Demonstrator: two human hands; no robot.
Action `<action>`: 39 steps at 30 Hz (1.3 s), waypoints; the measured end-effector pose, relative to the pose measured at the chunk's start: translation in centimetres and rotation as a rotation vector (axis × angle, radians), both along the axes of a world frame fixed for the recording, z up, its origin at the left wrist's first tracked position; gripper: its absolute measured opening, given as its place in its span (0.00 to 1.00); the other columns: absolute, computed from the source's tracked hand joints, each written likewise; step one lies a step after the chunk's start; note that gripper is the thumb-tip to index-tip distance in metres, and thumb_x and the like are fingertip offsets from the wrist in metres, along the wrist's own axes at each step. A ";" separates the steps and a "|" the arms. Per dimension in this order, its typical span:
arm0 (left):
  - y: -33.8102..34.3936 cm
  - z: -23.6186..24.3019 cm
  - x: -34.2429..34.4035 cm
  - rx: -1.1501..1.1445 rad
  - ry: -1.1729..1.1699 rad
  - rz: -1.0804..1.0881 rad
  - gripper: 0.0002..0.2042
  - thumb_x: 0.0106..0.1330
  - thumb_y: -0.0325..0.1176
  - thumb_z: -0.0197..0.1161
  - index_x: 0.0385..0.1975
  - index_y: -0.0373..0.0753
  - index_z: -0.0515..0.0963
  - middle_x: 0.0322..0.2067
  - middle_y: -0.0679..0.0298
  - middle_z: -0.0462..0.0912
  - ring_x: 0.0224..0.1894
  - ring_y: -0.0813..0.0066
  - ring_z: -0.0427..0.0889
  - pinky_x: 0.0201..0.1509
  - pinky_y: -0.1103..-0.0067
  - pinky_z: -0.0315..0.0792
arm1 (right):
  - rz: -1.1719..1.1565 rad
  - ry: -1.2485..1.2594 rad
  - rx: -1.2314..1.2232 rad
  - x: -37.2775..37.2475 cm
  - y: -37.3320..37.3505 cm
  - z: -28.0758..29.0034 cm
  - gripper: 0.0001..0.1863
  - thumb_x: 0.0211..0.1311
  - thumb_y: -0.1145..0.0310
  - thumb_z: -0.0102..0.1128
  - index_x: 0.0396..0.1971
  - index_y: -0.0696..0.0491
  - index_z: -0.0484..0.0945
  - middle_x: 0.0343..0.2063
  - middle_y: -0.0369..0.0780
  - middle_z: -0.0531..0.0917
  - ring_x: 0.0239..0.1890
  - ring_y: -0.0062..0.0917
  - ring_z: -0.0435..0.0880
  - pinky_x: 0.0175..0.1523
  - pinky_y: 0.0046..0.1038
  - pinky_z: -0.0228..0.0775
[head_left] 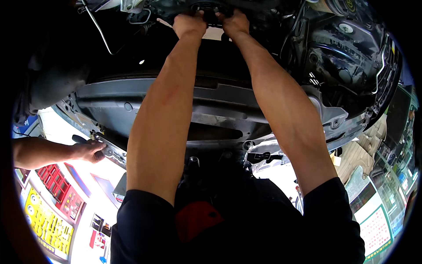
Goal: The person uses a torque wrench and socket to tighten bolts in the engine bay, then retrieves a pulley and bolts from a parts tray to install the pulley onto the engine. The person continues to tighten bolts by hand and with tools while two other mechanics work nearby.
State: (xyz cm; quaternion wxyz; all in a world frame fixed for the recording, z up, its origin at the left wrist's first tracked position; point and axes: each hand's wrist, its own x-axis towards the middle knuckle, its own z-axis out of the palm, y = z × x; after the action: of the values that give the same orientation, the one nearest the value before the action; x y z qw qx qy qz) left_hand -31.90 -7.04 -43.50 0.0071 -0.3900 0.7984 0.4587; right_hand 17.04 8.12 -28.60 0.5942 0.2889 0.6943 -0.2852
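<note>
Both my arms reach up to the top of the head view, into the dark engine bay of a vehicle. My left hand (190, 24) is closed at the edge of a dark part, thumb pointing inward. Level with it and a short gap away, my right hand (236, 23) is closed in the same way. The dark part (211, 9) between them is too shadowed to name, and my fingertips are hidden behind it. Just below, a pale patch (214, 33) shows between my wrists.
A wide black panel (116, 105) crosses behind my forearms. On the left, another person's hand (90, 151) rests at a metal piece (115, 154) on the vehicle's edge. A thin metal rod (99, 31) slants at upper left. Dark body metal (340, 57) fills the upper right.
</note>
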 end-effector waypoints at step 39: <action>-2.6 -0.4 -0.4 0.688 -0.057 -0.176 0.16 0.78 0.40 0.45 0.46 0.34 0.75 0.41 0.56 0.81 0.41 0.63 0.83 0.43 0.65 0.82 | -0.259 1.215 -0.124 -50.4 -3.8 -19.2 0.25 0.56 0.61 0.69 0.52 0.56 0.76 0.47 0.50 0.83 0.53 0.47 0.79 0.58 0.41 0.70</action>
State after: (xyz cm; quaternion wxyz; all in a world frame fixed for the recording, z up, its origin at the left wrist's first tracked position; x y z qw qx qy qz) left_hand -32.28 -9.68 -43.89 0.1997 -0.3070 0.6272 0.6874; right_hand -33.38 4.30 -47.78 0.0693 0.1216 0.8498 -0.5082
